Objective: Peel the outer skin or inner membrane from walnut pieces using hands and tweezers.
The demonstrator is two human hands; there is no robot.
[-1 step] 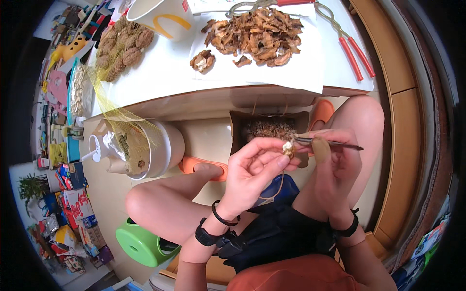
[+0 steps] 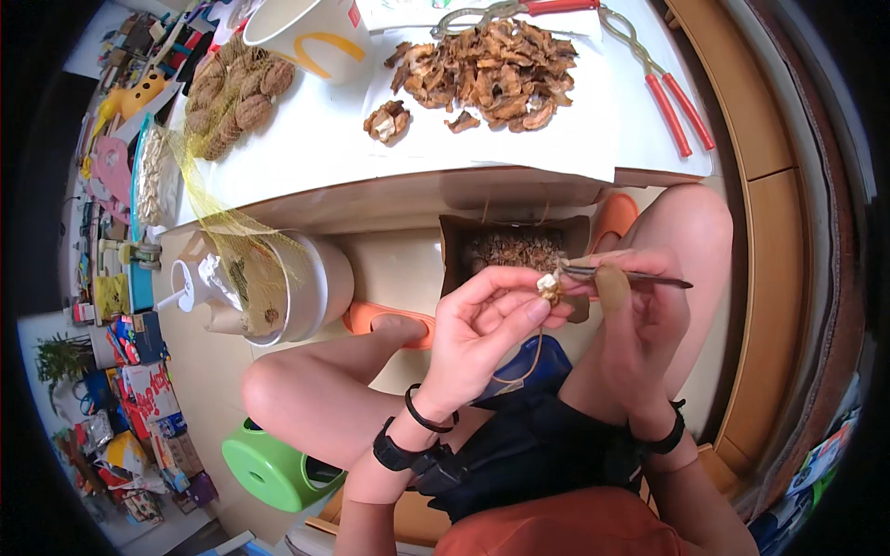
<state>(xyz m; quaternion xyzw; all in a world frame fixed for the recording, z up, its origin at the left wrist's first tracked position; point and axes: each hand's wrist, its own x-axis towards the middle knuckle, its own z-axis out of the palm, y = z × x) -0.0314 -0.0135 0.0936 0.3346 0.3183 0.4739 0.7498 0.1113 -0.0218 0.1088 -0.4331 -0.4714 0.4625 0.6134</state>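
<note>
1. The step in hand looks like fine picking: the left hand [image 2: 496, 320] offers up a small walnut piece [image 2: 549, 285], pale on top and brown below, while the right hand [image 2: 649, 310] brings slim dark tweezers [image 2: 654, 275] to it.
2. The left thumb and fingers are pinched together on the piece; the right thumb and fingers are clamped on the tweezers.
3. The piece sits at the left fingertips, just beside the tweezer tips; at this size I cannot tell whether the tips touch it.
4. The next move seems to call for a steady left pinch and small, light strokes from the right.
5. Both hands are off the table [image 2: 315, 153], on the near side of its front edge, by an open paper bag [image 2: 452, 255].
6. On the table, a brown flaky heap [image 2: 496, 74] lies toward the back edge; one loose chunk [image 2: 387, 121] is nearer the front edge.
</note>
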